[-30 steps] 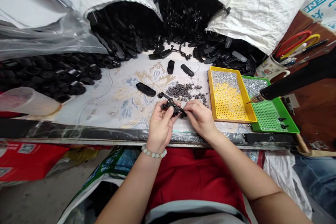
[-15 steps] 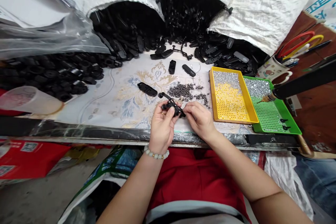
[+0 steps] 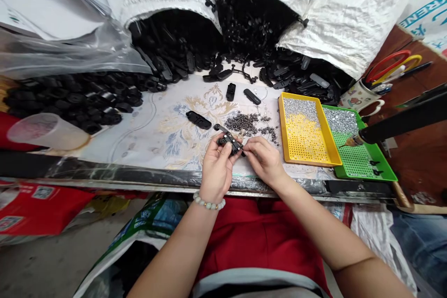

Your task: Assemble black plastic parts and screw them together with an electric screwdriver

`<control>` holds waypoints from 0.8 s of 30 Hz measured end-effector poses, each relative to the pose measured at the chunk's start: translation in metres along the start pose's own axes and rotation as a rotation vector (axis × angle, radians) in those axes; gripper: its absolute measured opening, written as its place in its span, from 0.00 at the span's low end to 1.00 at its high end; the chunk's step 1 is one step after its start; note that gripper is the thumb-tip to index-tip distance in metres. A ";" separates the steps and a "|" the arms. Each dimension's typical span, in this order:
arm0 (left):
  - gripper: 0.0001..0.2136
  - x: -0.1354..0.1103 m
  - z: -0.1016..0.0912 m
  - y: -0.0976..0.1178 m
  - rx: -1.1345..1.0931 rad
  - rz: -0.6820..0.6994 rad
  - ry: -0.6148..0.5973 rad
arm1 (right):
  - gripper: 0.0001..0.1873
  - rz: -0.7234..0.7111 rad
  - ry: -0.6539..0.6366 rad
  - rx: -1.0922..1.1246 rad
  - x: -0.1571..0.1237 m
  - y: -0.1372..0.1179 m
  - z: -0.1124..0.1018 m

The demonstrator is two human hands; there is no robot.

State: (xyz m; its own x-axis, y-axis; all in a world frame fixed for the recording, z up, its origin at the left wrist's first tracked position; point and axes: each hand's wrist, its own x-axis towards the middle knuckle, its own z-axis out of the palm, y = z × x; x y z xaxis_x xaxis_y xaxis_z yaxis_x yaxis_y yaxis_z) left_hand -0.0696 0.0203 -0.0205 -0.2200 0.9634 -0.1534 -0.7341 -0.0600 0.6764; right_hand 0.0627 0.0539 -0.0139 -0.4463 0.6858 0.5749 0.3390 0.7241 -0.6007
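Black plastic part [image 3: 227,142] gripped between both hands
Fingers of left hand [image 3: 217,172] and right hand [image 3: 265,160] closed on it above the worktop [image 3: 146,144]; small dark pieces [image 3: 242,122] just beyond, yellow tray [image 3: 282,125] nearby.

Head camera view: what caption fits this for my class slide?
Left hand and right hand hold a black plastic part beside a heap of tiny dark pieces and a yellow tray.

The left hand [image 3: 217,168] and right hand [image 3: 264,160] cover much of the black piece [image 3: 228,141]; the heaped dark bits [image 3: 242,122] are too small to tell.
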 end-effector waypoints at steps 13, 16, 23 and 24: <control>0.16 -0.004 -0.003 0.001 0.128 -0.129 -0.122 | 0.09 0.583 -0.071 0.666 0.014 -0.003 -0.001; 0.16 -0.004 -0.001 0.000 0.166 -0.124 -0.113 | 0.09 0.693 -0.045 0.758 0.010 -0.006 0.003; 0.22 -0.001 0.007 0.017 0.467 -0.077 -0.088 | 0.10 0.829 0.051 0.992 0.004 -0.007 0.006; 0.23 0.000 0.008 0.022 0.529 -0.079 -0.124 | 0.11 0.848 0.028 1.043 0.005 -0.008 0.006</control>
State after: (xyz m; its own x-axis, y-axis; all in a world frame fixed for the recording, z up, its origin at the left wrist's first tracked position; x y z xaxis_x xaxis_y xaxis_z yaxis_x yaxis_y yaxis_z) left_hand -0.0801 0.0213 0.0001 -0.0762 0.9851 -0.1540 -0.3151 0.1227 0.9411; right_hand 0.0533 0.0507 -0.0094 -0.3933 0.9019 -0.1787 -0.2899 -0.3061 -0.9068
